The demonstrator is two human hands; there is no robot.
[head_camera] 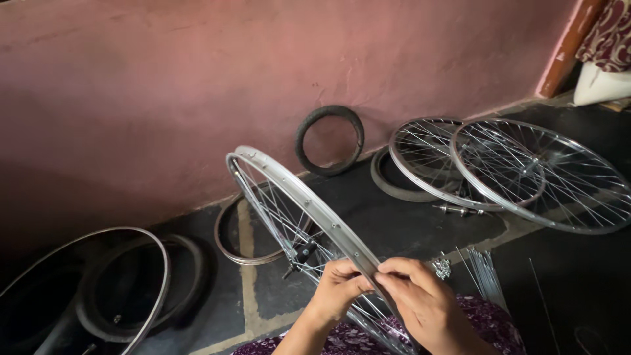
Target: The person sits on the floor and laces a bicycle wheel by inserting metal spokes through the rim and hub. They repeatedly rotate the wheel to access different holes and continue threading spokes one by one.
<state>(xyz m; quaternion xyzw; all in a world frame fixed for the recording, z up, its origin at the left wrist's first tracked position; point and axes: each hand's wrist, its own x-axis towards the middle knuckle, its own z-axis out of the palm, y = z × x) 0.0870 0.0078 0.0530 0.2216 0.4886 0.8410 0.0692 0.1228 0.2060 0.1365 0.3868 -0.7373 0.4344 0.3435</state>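
While pinching the silver wheel rim point(309, 200) with both left hand point(336, 287) and right hand point(420, 304), fingertips clenched on its near edge. Looks light, stiff, a bit slick; best gripped on bare rim, clear of the thin spokes point(279, 217) just beyond the fingers.

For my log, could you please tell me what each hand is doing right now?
Left hand: closed on the bicycle wheel rim.
Right hand: fingers pinching the same rim.
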